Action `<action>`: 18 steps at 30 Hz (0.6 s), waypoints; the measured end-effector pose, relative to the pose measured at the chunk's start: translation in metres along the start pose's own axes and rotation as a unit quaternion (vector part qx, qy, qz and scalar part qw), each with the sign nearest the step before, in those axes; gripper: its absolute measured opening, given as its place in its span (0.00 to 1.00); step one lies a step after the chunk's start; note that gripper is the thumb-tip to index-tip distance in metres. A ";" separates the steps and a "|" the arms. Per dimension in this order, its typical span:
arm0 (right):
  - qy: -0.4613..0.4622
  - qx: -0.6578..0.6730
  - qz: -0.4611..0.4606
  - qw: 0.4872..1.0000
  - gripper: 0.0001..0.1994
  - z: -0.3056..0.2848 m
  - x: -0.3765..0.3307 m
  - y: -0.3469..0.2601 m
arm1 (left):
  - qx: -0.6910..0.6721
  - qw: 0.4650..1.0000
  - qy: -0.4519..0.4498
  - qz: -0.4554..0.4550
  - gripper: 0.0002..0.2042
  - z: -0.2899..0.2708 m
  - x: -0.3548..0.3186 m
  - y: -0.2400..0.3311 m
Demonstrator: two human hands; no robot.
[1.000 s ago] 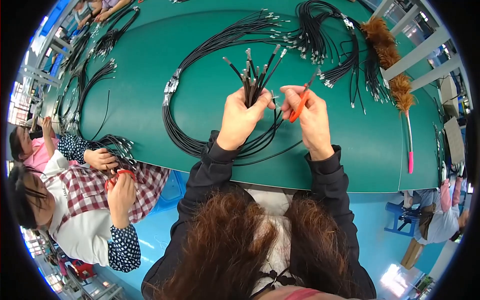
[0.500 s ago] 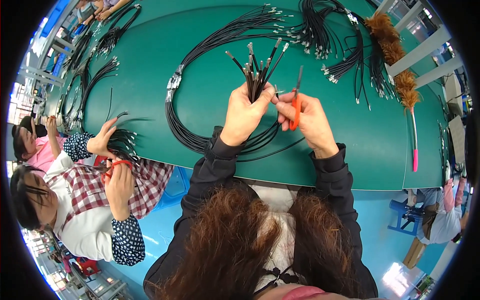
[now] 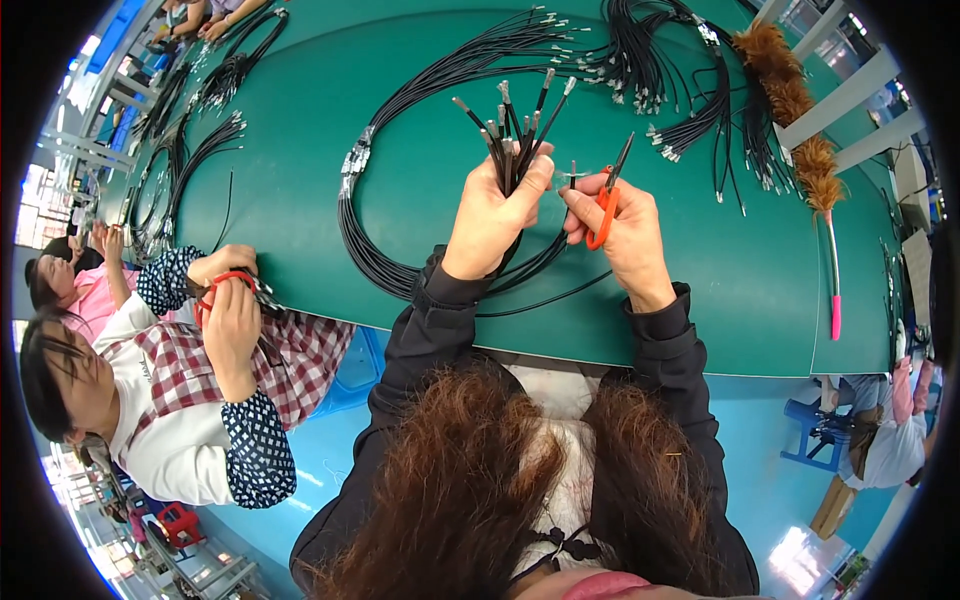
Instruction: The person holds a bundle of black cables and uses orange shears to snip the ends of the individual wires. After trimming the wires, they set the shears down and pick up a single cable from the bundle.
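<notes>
My left hand point(image 3: 492, 222) is closed around a bunch of black cables point(image 3: 512, 168), whose metal-tipped ends fan upward above the fist. A little to its right, my right hand point(image 3: 625, 235) keeps a pair of orange-handled scissors point(image 3: 603, 215) in its grip, the blades pointing up and away. The thumb and finger of that same hand pinch a single cable end point(image 3: 573, 180), which stands apart from the bunch. From my hands the cables loop left across the table, through a silvery wrapped tie point(image 3: 356, 160), to loose connector ends at the far side.
The green table point(image 3: 290, 200) carries more cable bundles point(image 3: 640, 60) at the far right. A brown feather duster point(image 3: 790, 100) with a pink handle lies beyond them, near white posts. At my left, a co-worker in a checked apron point(image 3: 180, 380) holds red-handled scissors point(image 3: 222, 285).
My right hand has shifted slightly right, away from my left, with the scissors and the pinched cable end. The co-worker's farther hand has come down toward their red-handled scissors.
</notes>
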State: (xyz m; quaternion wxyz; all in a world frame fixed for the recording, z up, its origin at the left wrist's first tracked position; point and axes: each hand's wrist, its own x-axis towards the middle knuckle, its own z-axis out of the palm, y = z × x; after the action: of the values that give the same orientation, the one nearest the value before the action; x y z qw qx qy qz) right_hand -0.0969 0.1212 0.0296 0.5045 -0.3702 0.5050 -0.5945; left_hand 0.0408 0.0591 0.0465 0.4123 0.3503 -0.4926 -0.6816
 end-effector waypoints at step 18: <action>0.059 -0.164 -0.114 0.978 0.06 0.012 -0.009 0.008 | -0.011 0.997 -0.059 -0.040 0.07 -0.013 -0.002 -0.009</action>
State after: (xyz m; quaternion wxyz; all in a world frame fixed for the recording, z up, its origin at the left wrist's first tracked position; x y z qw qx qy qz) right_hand -0.0819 0.1276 0.0246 0.3354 -0.4673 0.5788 -0.5780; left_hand 0.0511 0.0577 0.0343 0.3590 0.3238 -0.4941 -0.7226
